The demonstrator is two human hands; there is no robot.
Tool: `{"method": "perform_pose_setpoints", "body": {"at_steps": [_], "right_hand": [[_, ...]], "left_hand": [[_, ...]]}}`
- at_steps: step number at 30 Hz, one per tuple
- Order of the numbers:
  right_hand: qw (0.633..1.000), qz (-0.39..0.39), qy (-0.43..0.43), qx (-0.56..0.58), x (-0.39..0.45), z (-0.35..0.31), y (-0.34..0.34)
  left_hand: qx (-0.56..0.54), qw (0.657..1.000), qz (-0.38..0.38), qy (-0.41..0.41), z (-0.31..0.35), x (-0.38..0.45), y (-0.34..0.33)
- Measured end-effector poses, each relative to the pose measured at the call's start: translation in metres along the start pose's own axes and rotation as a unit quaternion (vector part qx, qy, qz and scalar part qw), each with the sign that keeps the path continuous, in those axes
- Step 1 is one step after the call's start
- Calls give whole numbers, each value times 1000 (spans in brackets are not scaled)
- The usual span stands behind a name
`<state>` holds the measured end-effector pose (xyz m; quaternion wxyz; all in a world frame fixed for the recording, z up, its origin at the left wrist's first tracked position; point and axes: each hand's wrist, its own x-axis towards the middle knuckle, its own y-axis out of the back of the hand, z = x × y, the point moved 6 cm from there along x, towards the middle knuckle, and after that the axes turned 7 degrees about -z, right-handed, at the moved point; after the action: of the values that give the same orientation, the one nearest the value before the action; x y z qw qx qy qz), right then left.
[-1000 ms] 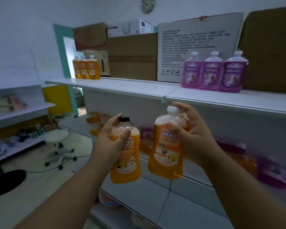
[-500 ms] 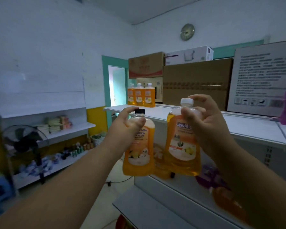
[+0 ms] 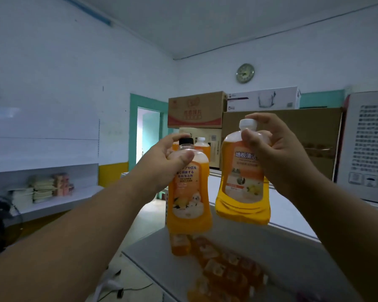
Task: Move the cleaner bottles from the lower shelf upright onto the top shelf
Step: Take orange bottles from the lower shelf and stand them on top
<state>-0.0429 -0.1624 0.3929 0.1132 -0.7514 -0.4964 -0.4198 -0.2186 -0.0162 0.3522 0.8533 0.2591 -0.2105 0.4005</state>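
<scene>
We hold both arms raised and extended forward. Our left hand [image 3: 162, 158] grips the black-capped orange bottle [image 3: 189, 192] at its neck, fingers curled round the shoulder, thumb pressed on the front. Our right hand [image 3: 277, 153] grips the white-capped orange bottle [image 3: 242, 184] likewise, thumb on its shoulder. Both bottles hang upright in the air, near the edge of the top shelf [image 3: 284, 205]. Below, more orange bottles [image 3: 225, 267] lie on the lower shelf [image 3: 292, 258]. Cardboard boxes [image 3: 292, 138] stand behind; a wall clock [image 3: 245, 73] hangs above.
</scene>
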Motion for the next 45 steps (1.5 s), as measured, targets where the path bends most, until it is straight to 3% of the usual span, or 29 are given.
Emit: {"method": "perform_pose_setpoints", "body": {"at_steps": [7,12,18,25,30,36,45], "right_hand": [[990,11,-23,-138,74,60,-6],[969,36,-65,-235,115,125,-26],[954,83,-129,-260,144,187,-37],[919,100,-183,-335,146,203,-44],[856,52,-248,-450,132,213,-51],[804,62,-287,-518,153,235,-41],[795,78,-315,-512,187,281,-23]], "left_hand": [[-82,995,28,-58,-45,57,31],[-98,988,-23,-115,-78,111,48],[-126,982,-73,-124,-130,184,65],[-157,970,-131,-129,-179,227,57],[-133,971,-134,-144,-187,232,54],[23,978,-129,-165,-203,229,52],[7,981,-127,-149,-220,218,46]]}}
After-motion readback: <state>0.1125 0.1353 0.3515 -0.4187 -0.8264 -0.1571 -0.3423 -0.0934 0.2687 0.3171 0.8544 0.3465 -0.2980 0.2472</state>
